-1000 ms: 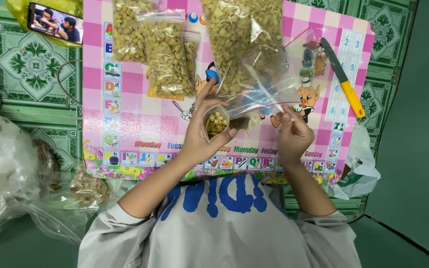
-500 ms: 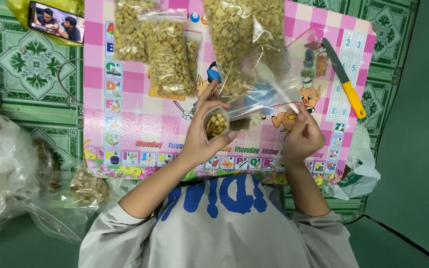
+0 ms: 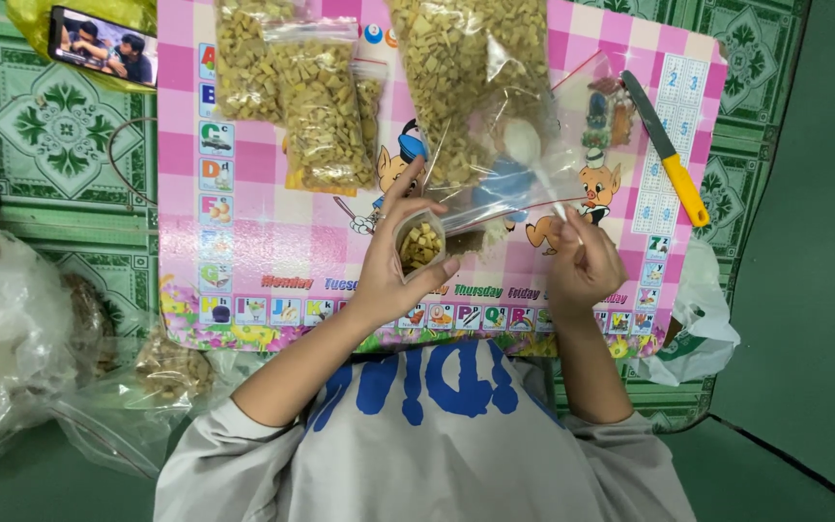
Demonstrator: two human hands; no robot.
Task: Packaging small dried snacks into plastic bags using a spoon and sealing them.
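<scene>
— Since a moment ago, the right hand (image 3: pixel 582 266) has lifted the white spoon (image 3: pixel 533 159) farther into the big clear bag (image 3: pixel 495 116).
— And the left hand (image 3: pixel 393 266)?
— Curled around a small cup (image 3: pixel 420 242) of tan pieces, near mat (image 3: pixel 244 242) centre.

Between the left hand's fingers (image 3: pixel 408 253) sits a small clear plastic cup (image 3: pixel 420 244) of dry, matt tan pieces. The right hand's fingertips (image 3: pixel 572 237) pinch a smooth white plastic spoon (image 3: pixel 532 159) inside a glossy, crinkled clear plastic bag (image 3: pixel 524 164). Beneath lies a shiny laminated mat (image 3: pixel 273 242).
</scene>
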